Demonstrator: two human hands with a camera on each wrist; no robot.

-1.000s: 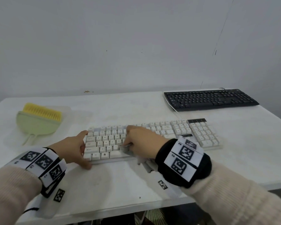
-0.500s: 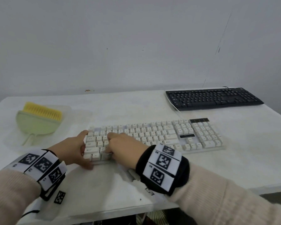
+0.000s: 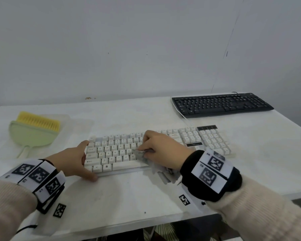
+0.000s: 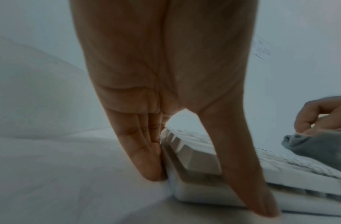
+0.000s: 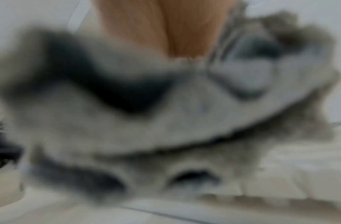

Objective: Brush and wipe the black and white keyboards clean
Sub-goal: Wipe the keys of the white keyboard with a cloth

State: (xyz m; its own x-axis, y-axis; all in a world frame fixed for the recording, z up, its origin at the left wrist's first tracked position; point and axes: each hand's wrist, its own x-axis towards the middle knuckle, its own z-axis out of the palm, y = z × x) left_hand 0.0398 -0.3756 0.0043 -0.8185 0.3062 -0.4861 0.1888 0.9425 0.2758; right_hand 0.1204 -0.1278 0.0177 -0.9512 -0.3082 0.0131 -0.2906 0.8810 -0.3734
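The white keyboard lies across the middle of the table. My left hand braces its left end, straight fingers pressed to the side and the thumb along the front edge. My right hand grips a crumpled grey cloth and presses it on the middle letter keys. The cloth fills the blurred right wrist view. The black keyboard sits at the back right, away from both hands.
A yellow-bristled brush lies in a pale green dustpan at the back left. A white cable runs between the two keyboards. The table's front edge is close below my wrists, and a wall stands behind.
My right hand swept the cloth left to the keyboard's left end, then back right to the middle keys. The left hand has stayed on the left end.
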